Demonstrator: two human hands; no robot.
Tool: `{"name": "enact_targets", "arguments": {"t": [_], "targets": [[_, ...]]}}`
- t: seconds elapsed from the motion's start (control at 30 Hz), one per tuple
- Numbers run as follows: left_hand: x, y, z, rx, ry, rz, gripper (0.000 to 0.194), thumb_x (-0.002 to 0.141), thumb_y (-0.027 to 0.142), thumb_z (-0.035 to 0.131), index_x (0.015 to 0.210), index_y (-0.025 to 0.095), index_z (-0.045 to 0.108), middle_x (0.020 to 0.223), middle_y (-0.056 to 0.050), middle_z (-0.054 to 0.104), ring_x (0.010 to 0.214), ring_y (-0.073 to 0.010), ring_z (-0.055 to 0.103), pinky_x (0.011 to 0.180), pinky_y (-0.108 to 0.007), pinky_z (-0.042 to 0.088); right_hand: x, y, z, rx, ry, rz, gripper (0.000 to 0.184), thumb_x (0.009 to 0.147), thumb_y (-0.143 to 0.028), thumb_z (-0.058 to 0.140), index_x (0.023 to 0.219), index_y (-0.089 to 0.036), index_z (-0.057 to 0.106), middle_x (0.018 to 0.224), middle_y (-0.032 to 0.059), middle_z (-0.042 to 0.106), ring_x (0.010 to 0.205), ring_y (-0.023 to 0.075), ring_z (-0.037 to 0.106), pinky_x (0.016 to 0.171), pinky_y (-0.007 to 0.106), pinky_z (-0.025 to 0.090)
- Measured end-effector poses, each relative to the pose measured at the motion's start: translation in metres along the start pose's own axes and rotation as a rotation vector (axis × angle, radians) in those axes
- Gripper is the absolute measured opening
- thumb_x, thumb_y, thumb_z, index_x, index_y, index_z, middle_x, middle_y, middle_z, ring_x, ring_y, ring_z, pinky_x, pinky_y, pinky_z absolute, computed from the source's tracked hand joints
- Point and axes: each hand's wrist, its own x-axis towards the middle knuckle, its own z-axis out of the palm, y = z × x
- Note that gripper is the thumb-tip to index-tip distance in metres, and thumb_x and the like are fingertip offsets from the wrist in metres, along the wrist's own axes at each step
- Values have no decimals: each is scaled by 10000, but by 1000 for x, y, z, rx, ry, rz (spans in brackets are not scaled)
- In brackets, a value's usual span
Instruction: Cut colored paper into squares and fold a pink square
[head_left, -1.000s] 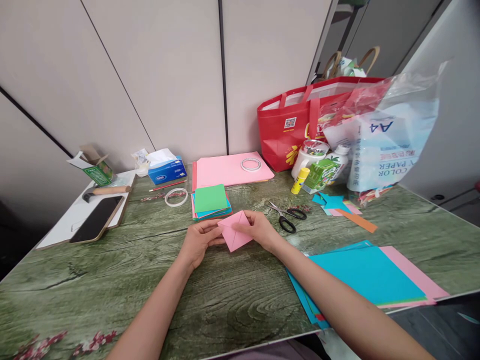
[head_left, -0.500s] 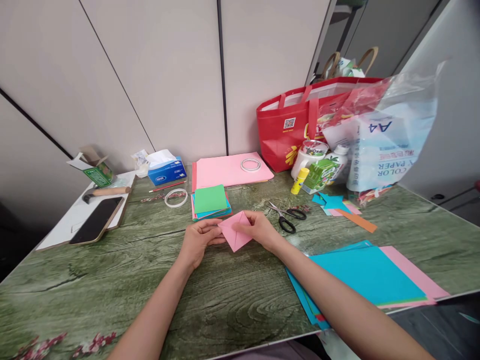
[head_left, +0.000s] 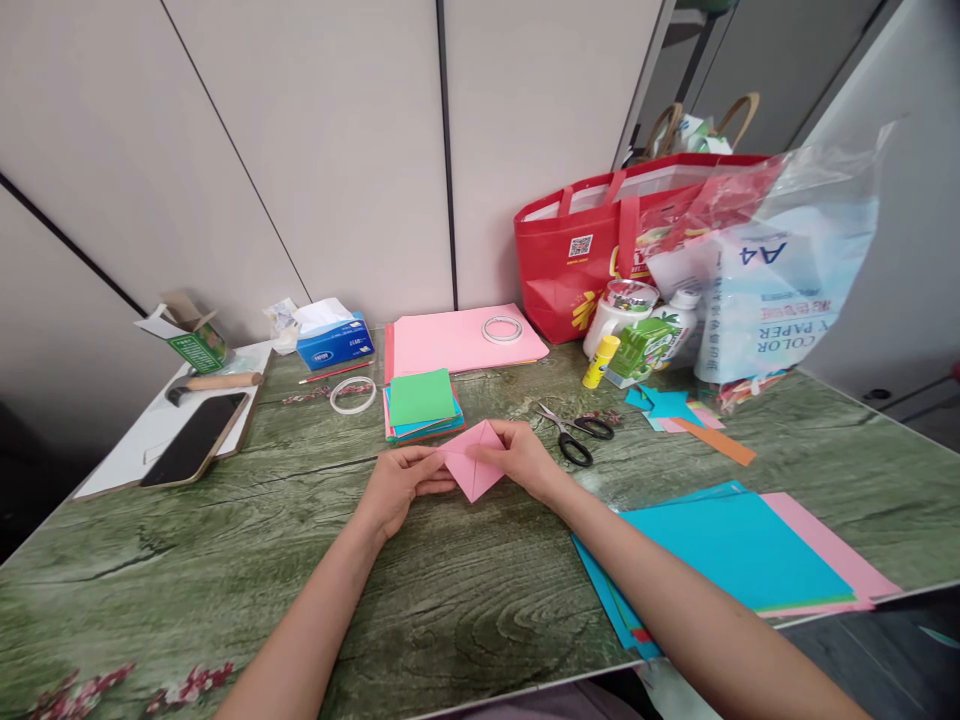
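A folded pink paper square lies diamond-wise on the green wood-grain table, in the middle. My left hand pinches its left corner with the fingers closed. My right hand holds its right side, thumb on top of the fold. Just behind the hands lies a small stack of coloured squares with a green sheet on top.
Scissors lie right of my hands. Large blue and pink sheets cover the near right. At the back: pink paper with a tape ring, another tape ring, tissue box, red bag, glue stick. A phone lies left.
Almost nothing has moved. Both hands stay on the pink paper, with only slight shifts of the fingers along its fold.
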Motion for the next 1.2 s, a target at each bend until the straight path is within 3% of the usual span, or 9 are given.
{"name": "enact_targets", "arguments": {"t": [0.57, 0.73, 0.8, 1.0, 1.2], "targets": [[-1, 0, 1, -2, 61, 7, 235, 492, 266, 791, 582, 102, 649, 604, -49, 687, 591, -164, 644, 668, -316, 548, 0, 0, 2, 33, 10, 41, 227, 572, -321, 684, 661, -128, 605, 586, -27, 563, 510, 88, 436, 491, 209, 327], [-2, -1, 3, 23, -63, 4, 268, 604, 303, 731, 787, 117, 670, 733, -67, 704, 687, -191, 661, 710, -352, 537, 1, 1, 3, 74, 86, 45, 295, 534, -355, 720, 675, -132, 588, 604, -20, 589, 506, 90, 460, 486, 216, 364], [-2, -3, 4, 74, -85, 4, 263, 623, 318, 715, 785, 117, 665, 719, -66, 700, 662, -194, 658, 686, -359, 540, 1, 2, 4, 44, 86, 20, 299, 543, -368, 719, 680, -135, 590, 612, -16, 597, 513, 97, 477, 488, 221, 378], [0, -2, 4, 45, 70, 46, 245, 570, 318, 740, 651, 107, 646, 578, -28, 661, 535, -154, 620, 560, -306, 544, 2, 4, 6, 77, 35, -9, 305, 596, -375, 694, 778, -149, 600, 714, 12, 651, 634, 141, 581, 601, 264, 459], [0, 1, 3, 28, 48, 58, 253, 578, 310, 737, 697, 104, 650, 615, -44, 666, 560, -158, 622, 547, -300, 541, 3, 4, 4, 110, 109, 45, 373, 547, -311, 728, 849, -176, 556, 682, 2, 653, 583, 144, 597, 582, 276, 474]]}}
